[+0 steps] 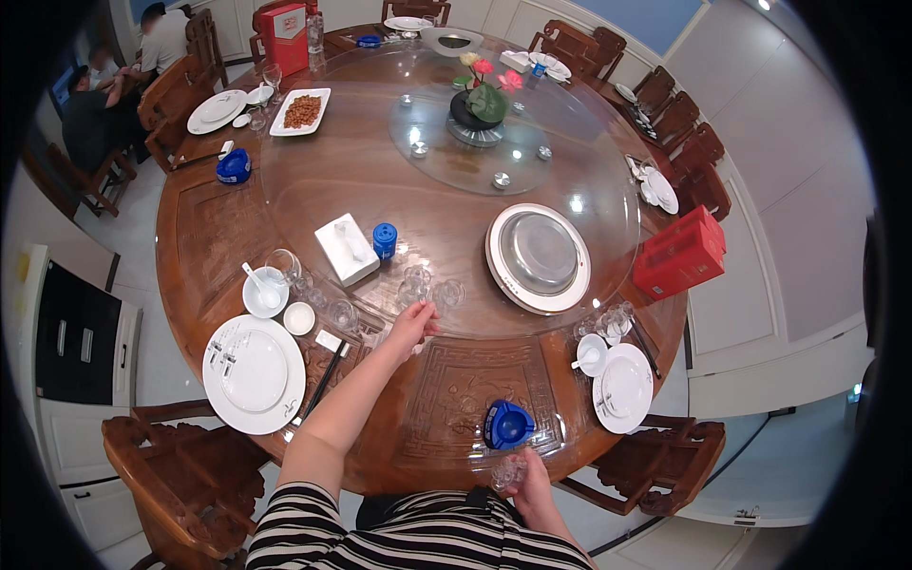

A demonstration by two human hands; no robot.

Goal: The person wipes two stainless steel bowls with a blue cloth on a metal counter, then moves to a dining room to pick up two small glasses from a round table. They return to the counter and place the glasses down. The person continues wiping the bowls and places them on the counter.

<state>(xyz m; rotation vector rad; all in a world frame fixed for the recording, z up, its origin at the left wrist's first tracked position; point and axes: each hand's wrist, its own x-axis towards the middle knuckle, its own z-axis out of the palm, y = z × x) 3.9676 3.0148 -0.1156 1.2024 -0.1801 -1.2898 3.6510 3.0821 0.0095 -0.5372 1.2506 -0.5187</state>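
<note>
My left hand (415, 329) reaches over the near edge of the glass turntable (342, 185). Its fingertips are drawn together beside several small clear stemmed glasses (417, 279). Whether they grip one of these is hard to make out. Low at the table's front edge, my right hand (533, 486) holds a small cluster of clear glasses (509, 472). Just beyond it sits a blue ashtray (509, 425) on the carved wooden table (456, 370). A white tissue box (347, 249) and a blue can-shaped container (385, 241) stand past my left hand.
Place settings with stacked plates (253, 374) and more plates (623, 388) lie on either side. A round lidded warmer (539, 258), a dish of peanuts (302, 112) and a flower arrangement (479, 107) occupy the turntable area. Red boxes (679, 253) stand right; people sit far left.
</note>
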